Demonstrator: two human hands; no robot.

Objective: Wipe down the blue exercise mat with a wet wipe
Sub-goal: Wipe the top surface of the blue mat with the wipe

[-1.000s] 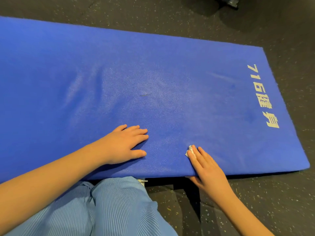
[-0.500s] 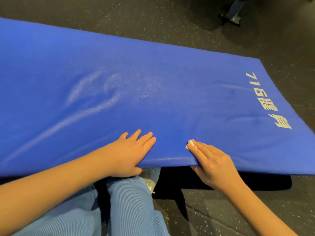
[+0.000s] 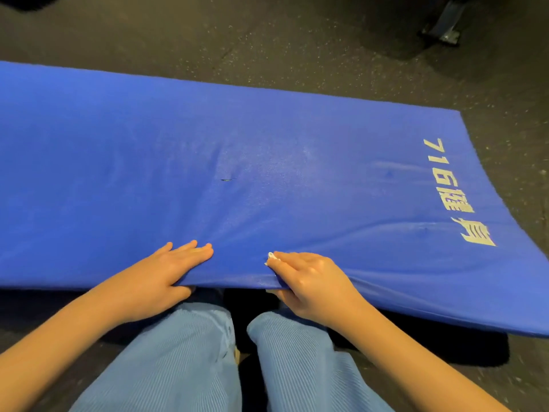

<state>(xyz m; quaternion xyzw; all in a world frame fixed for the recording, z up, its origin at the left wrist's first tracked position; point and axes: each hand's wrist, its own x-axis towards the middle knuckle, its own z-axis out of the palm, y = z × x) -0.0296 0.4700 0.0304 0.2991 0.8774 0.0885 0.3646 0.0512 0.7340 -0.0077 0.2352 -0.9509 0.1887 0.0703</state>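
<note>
Dark speckled rubber floor fills the room; a metal equipment foot stands at the far right.

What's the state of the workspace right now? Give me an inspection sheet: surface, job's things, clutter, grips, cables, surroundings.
Surface: dark speckled floor.
Job's things: blue mat, near edge raised off the floor, shadow beneath; white lettering at its right end. wet wipe, only a small white bit showing.
Clutter: one small dark mark on the mat.
Grips: left hand holds the near edge, fingers on top, thumb under; right hand grips the edge with the wipe under its fingertips.
Cables: nothing seen.
Surroundings: metal foot of some equipment, top right; person's light-blue trousers below.
</note>
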